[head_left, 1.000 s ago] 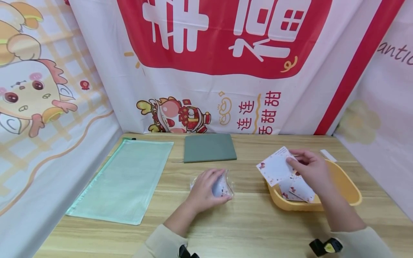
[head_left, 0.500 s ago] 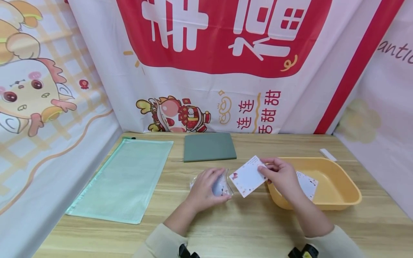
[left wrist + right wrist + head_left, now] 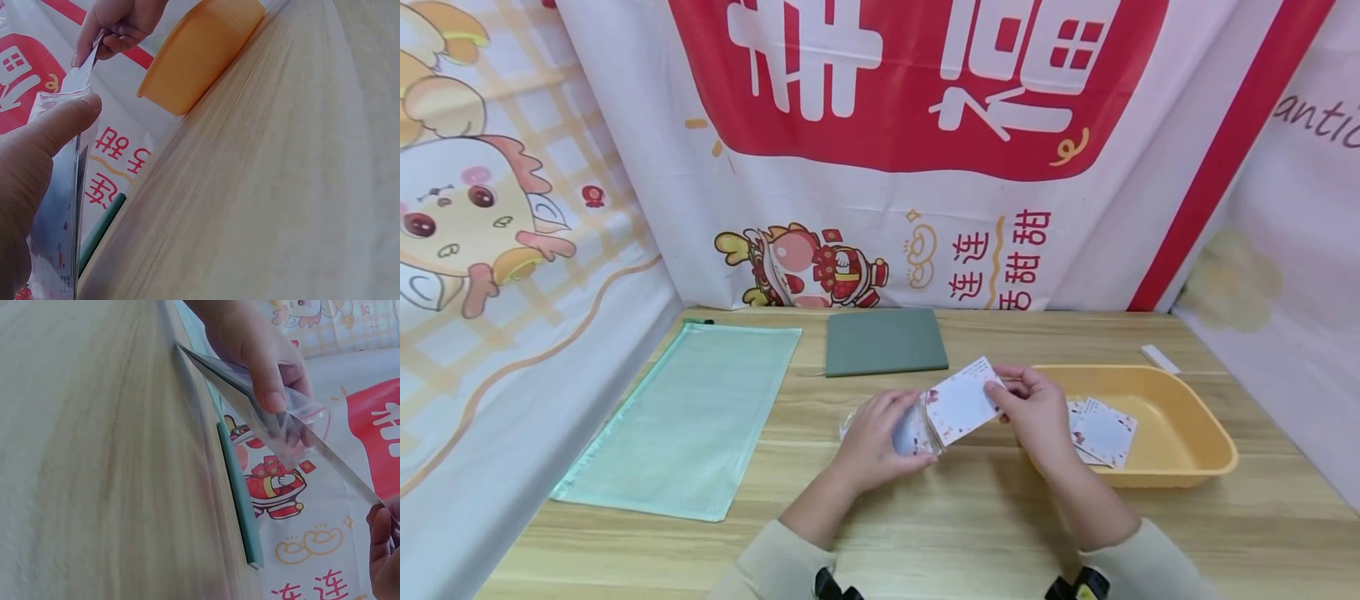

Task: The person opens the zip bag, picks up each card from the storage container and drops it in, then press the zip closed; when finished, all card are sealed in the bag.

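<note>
My left hand (image 3: 871, 446) grips a clear plastic bag (image 3: 912, 435) with printed cards inside, its mouth spread by thumb and fingers. In my right hand (image 3: 1033, 408) a white card (image 3: 961, 403) with small red and brown prints is pinched by one edge. The card's far end is at the bag's mouth; the right wrist view shows its edge (image 3: 344, 467) meeting the clear plastic. Several similar cards (image 3: 1107, 435) lie in the yellow plastic basket (image 3: 1180, 429), to the right of both hands. The left hand hides part of the bag.
A green notebook (image 3: 886, 342) lies behind the hands. A mint zip pouch (image 3: 681, 425) lies flat at the left. Beyond the basket is a small white strip (image 3: 1161, 359). Printed cloths hang at the back and both sides of the wooden table (image 3: 955, 533).
My right hand has carried the card left from above the basket to the plastic bag's mouth. The left hand has kept its place, holding the bag.
</note>
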{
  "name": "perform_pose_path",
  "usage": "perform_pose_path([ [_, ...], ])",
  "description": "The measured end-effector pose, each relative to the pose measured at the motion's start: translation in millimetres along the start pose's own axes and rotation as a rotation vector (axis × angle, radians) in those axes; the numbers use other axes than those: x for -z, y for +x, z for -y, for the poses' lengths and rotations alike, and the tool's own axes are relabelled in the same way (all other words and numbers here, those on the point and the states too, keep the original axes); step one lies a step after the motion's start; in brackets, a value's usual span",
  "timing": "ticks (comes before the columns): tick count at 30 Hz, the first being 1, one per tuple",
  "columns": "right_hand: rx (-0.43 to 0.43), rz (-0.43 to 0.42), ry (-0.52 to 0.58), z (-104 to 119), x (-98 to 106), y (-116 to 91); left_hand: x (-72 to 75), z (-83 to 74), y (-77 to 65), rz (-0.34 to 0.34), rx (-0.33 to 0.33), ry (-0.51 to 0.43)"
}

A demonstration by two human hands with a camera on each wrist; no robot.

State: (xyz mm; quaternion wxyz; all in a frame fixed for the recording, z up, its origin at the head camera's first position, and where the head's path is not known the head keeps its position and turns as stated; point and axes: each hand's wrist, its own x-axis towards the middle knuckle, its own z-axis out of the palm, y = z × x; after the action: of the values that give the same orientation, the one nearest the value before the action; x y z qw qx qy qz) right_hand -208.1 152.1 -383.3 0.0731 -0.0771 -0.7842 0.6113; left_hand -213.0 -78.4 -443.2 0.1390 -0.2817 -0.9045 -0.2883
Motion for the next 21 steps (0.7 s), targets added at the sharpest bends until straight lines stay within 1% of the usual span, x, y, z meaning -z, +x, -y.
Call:
perform_pose_path([
  [6,0.029,-0.029,-0.007,-3.4,-9.6,-6.9,0.3,-0.4,0.3,-0.012,0.016,0.0],
  [13,0.025,-0.038,0.025,-7.3,-21.8,-16.2,1.8,-1.6,0.3,-0.005,0.039,-0.021],
  [17,0.023,-0.02,0.032,-10.6,-25.9,-19.2,2.4,-1.8,0.1,-0.003,0.038,-0.021],
  [21,0.016,0.025,0.032,-14.3,-23.4,-18.7,1.6,-0.8,0.0,-0.016,0.026,-0.018],
])
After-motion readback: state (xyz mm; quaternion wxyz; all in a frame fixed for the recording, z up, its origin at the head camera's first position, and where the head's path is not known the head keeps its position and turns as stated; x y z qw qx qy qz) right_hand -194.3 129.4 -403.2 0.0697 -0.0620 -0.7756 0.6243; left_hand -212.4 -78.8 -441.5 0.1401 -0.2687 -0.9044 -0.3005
